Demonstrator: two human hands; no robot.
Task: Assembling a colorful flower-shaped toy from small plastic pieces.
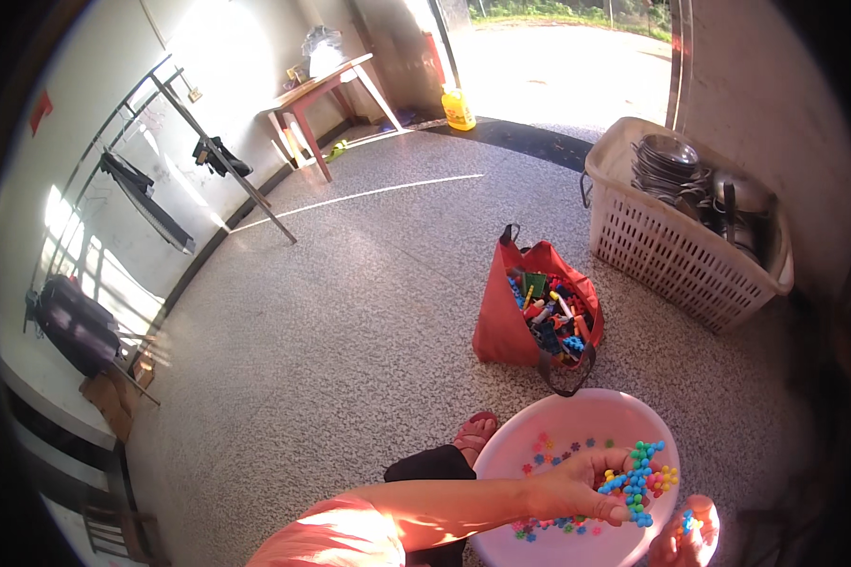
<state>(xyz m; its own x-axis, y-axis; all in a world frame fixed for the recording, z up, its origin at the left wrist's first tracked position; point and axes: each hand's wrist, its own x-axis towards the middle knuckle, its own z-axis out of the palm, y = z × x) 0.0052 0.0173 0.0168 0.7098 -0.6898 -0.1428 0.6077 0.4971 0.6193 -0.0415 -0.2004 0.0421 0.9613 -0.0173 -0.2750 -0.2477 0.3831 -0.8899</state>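
The person's left hand (572,487) hangs over a round pale pink plastic basin (586,409), thumb and fingers closed around a knobbly cluster of blue, green and yellow plastic pieces (641,484). By the basin's right edge, I see the right hand (698,541) gripping a small blue-and-orange plastic piece (688,522). Small multicoloured flower-shaped pieces (544,440) lie in the basin; just beyond, a red fabric bag (501,326) brims with mixed plastic toys (556,310).

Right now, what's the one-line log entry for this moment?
left hand: holds toy cluster over tub; right hand: holds toy bits near tub rim; tub: loose pieces inside; bag: toys, beyond tub
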